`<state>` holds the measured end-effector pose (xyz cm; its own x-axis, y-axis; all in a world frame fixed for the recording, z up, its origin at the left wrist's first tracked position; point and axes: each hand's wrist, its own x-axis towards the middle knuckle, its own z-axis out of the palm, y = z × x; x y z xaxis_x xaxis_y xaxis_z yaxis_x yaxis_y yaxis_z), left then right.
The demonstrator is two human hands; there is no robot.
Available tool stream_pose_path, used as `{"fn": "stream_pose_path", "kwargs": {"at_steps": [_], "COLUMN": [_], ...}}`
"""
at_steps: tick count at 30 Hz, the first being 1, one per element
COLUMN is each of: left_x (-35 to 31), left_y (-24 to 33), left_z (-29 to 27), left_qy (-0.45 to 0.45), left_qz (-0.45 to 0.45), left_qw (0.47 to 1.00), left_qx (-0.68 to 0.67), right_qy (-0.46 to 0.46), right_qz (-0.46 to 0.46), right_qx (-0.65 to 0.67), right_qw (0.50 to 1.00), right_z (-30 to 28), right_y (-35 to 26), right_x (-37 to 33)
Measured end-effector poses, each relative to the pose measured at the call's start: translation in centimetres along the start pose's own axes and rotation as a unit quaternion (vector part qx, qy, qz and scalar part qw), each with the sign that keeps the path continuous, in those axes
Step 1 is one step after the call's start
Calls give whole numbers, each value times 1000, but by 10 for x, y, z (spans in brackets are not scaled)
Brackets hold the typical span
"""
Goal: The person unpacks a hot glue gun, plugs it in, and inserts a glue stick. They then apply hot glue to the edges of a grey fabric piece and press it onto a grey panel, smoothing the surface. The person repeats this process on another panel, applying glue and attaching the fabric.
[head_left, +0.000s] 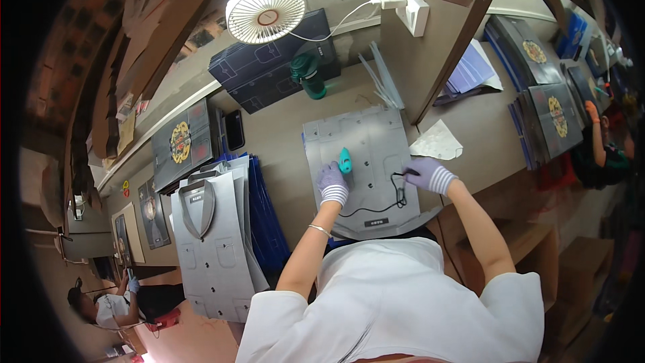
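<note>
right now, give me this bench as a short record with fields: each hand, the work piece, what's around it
left hand: gloved left hand holds a small teal tool against the sheet
right hand: gloved right hand pinches a black cord at the sheet's right edge
work piece: flat grey die-cut cardboard sheet, lying on the workbench
left of it: stack of grey sheets over blue ones
behind it: green bottle, white desk fan, dark printed boxes
right of it: crumpled white paper
</note>
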<state>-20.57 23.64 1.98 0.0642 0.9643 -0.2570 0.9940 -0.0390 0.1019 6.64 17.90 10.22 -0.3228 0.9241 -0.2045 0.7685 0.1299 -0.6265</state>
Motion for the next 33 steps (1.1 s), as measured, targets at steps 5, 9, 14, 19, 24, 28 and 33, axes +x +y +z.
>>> {"fn": "stream_pose_path", "kwargs": {"at_steps": [5, 9, 14, 19, 24, 28, 33], "left_x": [16, 45, 75, 97, 100, 105, 102], "left_y": [6, 4, 63, 107, 108, 96, 87], "left_z": [-48, -80, -212, -280, -273, -261, -257], "left_qy": [-136, 59, 290, 406, 370, 349, 352], "left_qz": [16, 151, 299, 322, 314, 285, 283], "left_qw": [990, 979, 872, 823, 837, 852, 841], "left_qx": [19, -126, -257, -234, -251, -266, -297], "right_qy": [145, 253, 293, 348, 334, 326, 373], "right_qz": [-43, -109, -108, -130, -198, -204, -187], "right_qx": [141, 474, 687, 809, 792, 776, 748], "right_qw": [978, 836, 656, 455, 471, 500, 516], "right_z": [-41, -116, -171, -192, -182, -179, -183], "right_y": [-7, -49, -54, -64, -30, -44, -56], "right_x": [60, 120, 211, 259, 280, 276, 267]}}
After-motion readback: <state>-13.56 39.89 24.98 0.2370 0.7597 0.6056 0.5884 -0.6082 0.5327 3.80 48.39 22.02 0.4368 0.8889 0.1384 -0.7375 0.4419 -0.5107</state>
